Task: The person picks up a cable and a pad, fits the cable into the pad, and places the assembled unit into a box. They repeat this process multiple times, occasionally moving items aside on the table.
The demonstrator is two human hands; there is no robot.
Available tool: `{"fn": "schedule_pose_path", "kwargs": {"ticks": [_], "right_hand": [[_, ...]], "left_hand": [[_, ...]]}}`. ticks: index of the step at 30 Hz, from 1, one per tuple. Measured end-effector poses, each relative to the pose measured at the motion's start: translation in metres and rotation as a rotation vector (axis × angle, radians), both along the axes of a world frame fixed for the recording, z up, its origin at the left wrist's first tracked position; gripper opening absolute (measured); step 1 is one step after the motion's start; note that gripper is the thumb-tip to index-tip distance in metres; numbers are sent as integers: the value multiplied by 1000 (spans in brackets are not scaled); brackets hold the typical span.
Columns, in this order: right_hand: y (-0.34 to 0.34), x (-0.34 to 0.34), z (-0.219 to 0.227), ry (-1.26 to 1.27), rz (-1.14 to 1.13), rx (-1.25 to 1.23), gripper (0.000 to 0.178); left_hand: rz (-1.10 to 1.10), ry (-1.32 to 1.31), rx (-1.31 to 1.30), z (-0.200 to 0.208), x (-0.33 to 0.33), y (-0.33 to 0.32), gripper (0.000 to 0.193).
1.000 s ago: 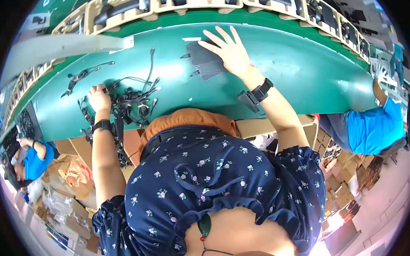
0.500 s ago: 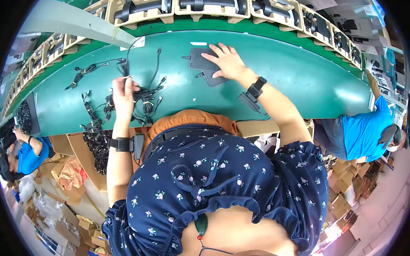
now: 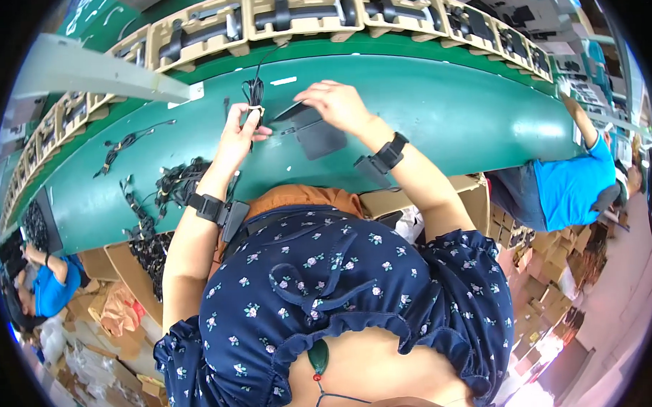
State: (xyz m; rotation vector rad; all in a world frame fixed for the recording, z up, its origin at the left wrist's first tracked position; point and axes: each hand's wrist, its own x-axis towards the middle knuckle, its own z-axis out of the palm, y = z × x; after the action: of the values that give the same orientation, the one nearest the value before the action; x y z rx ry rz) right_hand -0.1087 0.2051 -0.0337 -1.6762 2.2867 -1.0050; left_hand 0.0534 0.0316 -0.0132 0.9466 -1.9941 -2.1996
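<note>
Left hand [image 3: 242, 132]: raised over the desk [image 3: 445, 120], a little left of its middle. Thumb and fingers pinched together around a coiled black cable bundle [image 3: 253, 95]; pale tie at the grip, one loose end rising toward the desk's far edge.

Right hand [image 3: 335, 108]: just right of the left, palm down, fingers bent and mostly closed. Fingertips at the upper edge of a thin dark plate [image 3: 291, 111], which stands tilted, one side up off the surface. Full extent of the grip hidden behind the fingers.

Second dark plate [image 3: 322, 139]: flat on the desk below the right hand, between far and near edges; short plug-like piece at its left side.

Near edge, left of the person's body: heap of tangled black cables [image 3: 182, 183]. Further left, another strand bunch [image 3: 141, 210] reaching that edge. A separate tied cable [image 3: 123, 147] lies alone toward the left end, well apart from both hands.

Beyond the far edge: row of beige trays [image 3: 302, 33] with dark parts inside. Pale metal beam [image 3: 106, 71] crosses over the far left. Below the near edge, left: open carton [image 3: 132, 271], black cables beside it. Co-workers in blue shirts off both ends.
</note>
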Motion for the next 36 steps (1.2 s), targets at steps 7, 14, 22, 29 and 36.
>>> {"fn": "schedule_pose_path", "kwargs": {"ticks": [7, 14, 22, 29, 36], "right_hand": [[12, 12, 34, -269, -343, -174, 18], [53, -22, -4, -1237, -337, -54, 15], [141, -207, 45, -83, -886, -404, 26], [135, -302, 38, 297, -802, -322, 17], [105, -324, 50, 246, -588, -86, 20]], "left_hand": [[-48, 55, 433, 18, -22, 20, 20], [-120, 34, 485, 23, -39, 37, 19], [-139, -74, 196, 25, -31, 35, 17], [-96, -184, 141, 26, -13, 32, 20], [-94, -233, 135, 30, -11, 31, 21]]}}
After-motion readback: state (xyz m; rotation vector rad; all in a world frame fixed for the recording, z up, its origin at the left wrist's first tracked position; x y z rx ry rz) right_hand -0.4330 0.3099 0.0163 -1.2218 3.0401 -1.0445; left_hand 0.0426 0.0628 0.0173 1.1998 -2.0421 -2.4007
